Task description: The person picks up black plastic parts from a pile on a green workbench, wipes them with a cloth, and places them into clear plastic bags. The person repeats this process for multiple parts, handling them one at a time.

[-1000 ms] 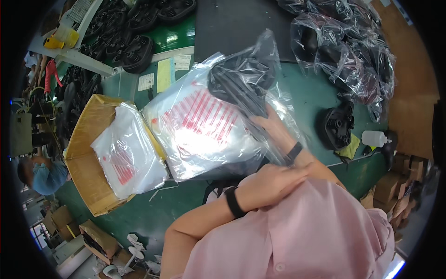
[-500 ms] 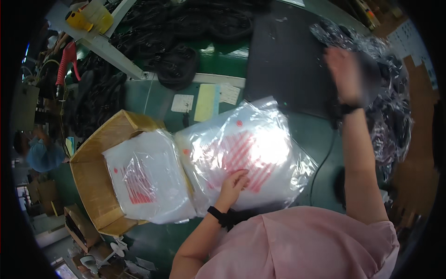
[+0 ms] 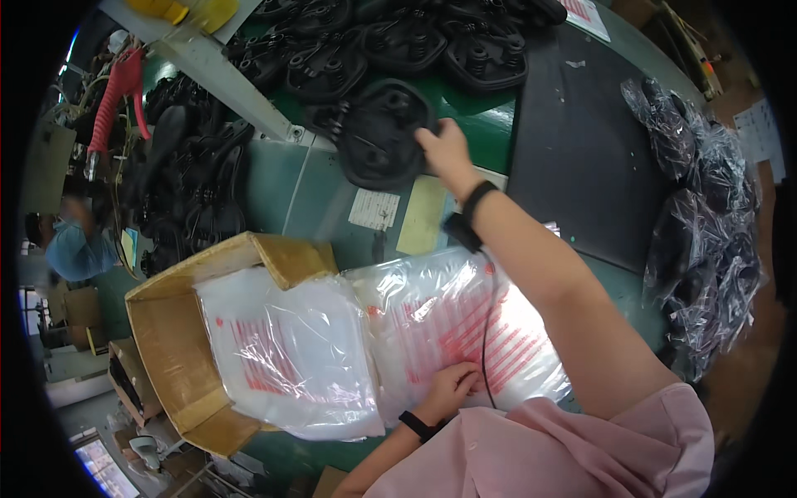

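We are reaching our right hand (image 3: pixel 444 149) far across the green table (image 3: pixel 320 195), its fingers closing on the rim of a black moulded part (image 3: pixel 382 133) lying at the edge of a heap of similar pieces (image 3: pixel 415 41). Our left hand (image 3: pixel 452 388) is resting flat, fingers spread, on a clear plastic bag with red print (image 3: pixel 465 332) just in front of us, beside a cardboard box (image 3: pixel 170 349) holding more such bags.

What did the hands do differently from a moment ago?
The right hand left the bagged parts on the right, swung across to the far middle of the bench and now grips a bare black saddle-shaped part at its edge. Before that, both hands were at a bag with a black part in it. The left hand stayed pressed on the stack of clear plastic bags. The cardboard box did not move.
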Demonstrator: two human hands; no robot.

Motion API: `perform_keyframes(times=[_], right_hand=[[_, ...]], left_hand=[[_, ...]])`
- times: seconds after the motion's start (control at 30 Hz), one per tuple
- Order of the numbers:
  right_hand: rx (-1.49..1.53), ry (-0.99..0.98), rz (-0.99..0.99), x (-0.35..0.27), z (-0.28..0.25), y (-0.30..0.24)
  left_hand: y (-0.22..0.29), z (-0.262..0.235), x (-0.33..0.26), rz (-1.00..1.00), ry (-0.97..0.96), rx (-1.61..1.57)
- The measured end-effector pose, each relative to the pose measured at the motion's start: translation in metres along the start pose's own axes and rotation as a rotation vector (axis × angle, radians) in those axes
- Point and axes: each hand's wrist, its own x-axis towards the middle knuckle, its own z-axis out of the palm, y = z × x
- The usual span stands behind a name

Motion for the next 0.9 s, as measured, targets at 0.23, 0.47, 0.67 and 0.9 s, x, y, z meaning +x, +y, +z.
perform_keyframes(times=[0.23,0.47,0.67,0.9], right_hand=[[0.1,-0.509,-0.158,-0.103,-0.262,-0.102],[-0.906,-0.977,-0.36,-0.177,-0.398,-0.106],[-0.939,-0.562,-0.552,-0.173,-0.387,-0.008],[-0.488,0.219,-0.247,-0.26,-0.453,0.037]], left_hand=[[-0.006,-0.011,0.01,0.035,0.216,-0.074],[0.038,-0.023,0.017,0.242,0.4,0.311],[0.036,0.114,-0.02,0.704,0.02,1.113],[-0.029,0.159,-0.011,0.561,0.122,1.453]])
